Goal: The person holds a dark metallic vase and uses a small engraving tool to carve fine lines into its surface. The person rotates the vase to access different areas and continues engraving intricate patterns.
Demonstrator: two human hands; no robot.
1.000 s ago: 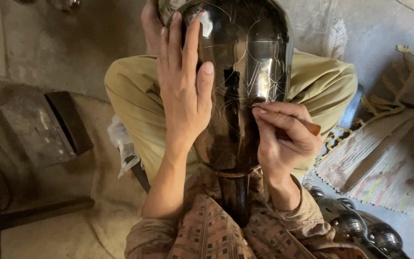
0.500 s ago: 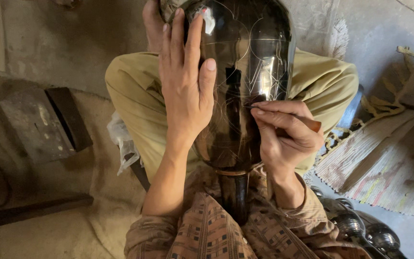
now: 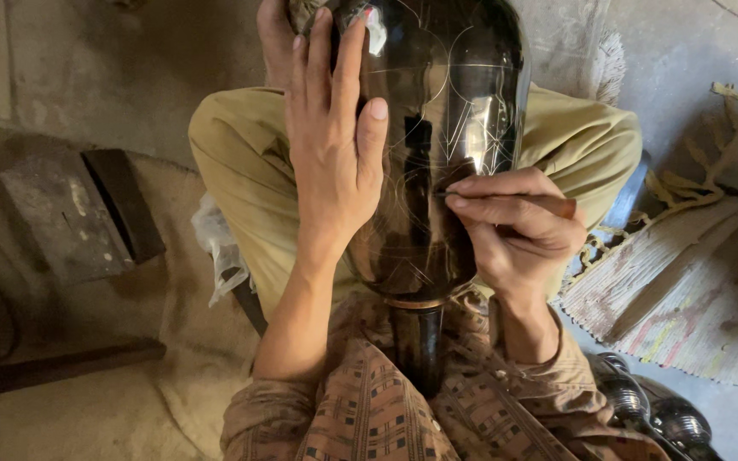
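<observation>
Two hands worked our dark vase (image 3: 437, 171), which lay across our lap. Our left hand (image 3: 330, 162) pressed flat on it, fingers spread, at nine o'clock; our right hand (image 3: 514, 226) at three o'clock pinched a thin scribing tool (image 3: 548, 205) against its surface.

Left hand (image 3: 335, 162): lay flat, palm down, fingers extended and close together toward 12 o'clock, thumb spread toward 1 o'clock. Left forearm: bare, ran from 7 o'clock up to the wrist, patterned sleeve at the elbow. Right hand (image 3: 514, 226): curled in a pen-style pinch, fingertips directed toward 9 o'clock, wrist bent, forearm entering from 6 o'clock.
</observation>
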